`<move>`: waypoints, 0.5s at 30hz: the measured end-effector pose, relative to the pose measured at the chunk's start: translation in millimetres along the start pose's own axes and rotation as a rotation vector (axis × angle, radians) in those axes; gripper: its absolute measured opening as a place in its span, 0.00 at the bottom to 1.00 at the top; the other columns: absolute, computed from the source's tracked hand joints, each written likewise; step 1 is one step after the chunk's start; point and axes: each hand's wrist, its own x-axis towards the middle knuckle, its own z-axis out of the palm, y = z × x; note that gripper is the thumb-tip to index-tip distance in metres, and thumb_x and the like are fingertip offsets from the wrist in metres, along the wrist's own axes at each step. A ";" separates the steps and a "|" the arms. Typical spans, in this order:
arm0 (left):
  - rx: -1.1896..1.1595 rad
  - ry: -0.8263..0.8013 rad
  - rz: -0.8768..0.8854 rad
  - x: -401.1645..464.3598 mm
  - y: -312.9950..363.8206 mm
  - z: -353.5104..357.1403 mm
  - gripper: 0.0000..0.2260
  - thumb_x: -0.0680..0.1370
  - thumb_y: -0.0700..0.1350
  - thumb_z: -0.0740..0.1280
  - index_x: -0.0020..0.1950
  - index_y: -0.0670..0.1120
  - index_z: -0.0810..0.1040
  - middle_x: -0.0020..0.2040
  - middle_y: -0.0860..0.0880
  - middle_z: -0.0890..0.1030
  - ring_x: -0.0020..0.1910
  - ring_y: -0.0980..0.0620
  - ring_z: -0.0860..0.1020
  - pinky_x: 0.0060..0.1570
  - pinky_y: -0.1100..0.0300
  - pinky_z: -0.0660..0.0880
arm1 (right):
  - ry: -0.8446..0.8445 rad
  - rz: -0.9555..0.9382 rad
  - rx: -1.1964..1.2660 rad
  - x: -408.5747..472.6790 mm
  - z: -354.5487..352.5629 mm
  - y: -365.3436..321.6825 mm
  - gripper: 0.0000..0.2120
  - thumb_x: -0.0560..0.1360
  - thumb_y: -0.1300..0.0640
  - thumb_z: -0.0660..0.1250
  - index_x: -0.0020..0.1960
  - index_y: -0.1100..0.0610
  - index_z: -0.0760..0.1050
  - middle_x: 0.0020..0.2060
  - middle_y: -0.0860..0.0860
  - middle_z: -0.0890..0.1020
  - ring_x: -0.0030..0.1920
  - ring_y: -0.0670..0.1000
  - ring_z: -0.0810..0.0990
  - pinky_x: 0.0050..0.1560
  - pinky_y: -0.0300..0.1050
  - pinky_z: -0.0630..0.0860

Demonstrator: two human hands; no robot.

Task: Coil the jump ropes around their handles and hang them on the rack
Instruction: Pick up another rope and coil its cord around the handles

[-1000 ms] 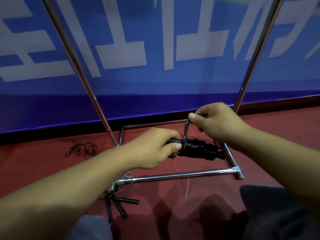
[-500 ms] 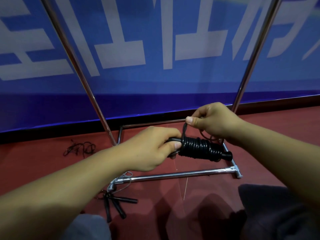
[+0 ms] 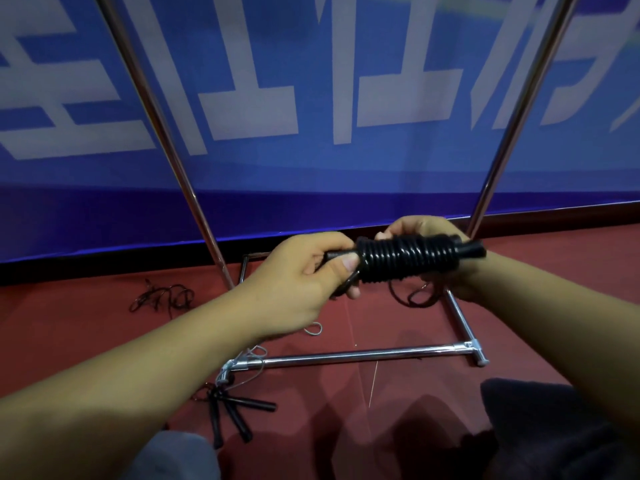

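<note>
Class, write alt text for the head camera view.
Two hands hold a coiled black jump rope: the left hand grips one handle end, the right hand the other, above a metal rack base on red floor.

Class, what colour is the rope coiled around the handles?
Black, glossy; the coiled rope shows best in the head view.

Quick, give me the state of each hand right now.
Left hand: closed, gripping the left end of the coiled jump rope.
Right hand: behind the bundle's right end, apparently holding it; fingers mostly hidden.
</note>
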 end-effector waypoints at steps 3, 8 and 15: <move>-0.127 0.126 -0.014 3.4 1.6 -1.3 0.07 0.81 0.43 0.62 0.49 0.43 0.78 0.33 0.51 0.81 0.35 0.53 0.76 0.37 0.64 0.73 | 0.029 -0.067 -0.098 0.1 10.4 4.3 0.13 0.76 0.67 0.68 0.35 0.58 0.72 0.26 0.49 0.74 0.24 0.43 0.69 0.23 0.33 0.64; -0.217 0.340 -0.130 10.0 1.2 -10.9 0.10 0.84 0.42 0.59 0.48 0.42 0.78 0.34 0.49 0.81 0.30 0.54 0.73 0.36 0.63 0.73 | 0.045 -0.238 -0.383 -2.1 20.9 3.8 0.16 0.75 0.50 0.73 0.32 0.53 0.73 0.20 0.43 0.74 0.22 0.40 0.69 0.27 0.33 0.66; -0.201 0.447 -0.228 13.2 -6.6 -18.5 0.12 0.84 0.45 0.61 0.48 0.39 0.79 0.33 0.48 0.81 0.28 0.53 0.72 0.32 0.62 0.74 | -0.102 -0.258 -0.485 -15.6 37.9 3.4 0.14 0.78 0.50 0.69 0.34 0.49 0.73 0.26 0.46 0.77 0.24 0.46 0.75 0.30 0.42 0.75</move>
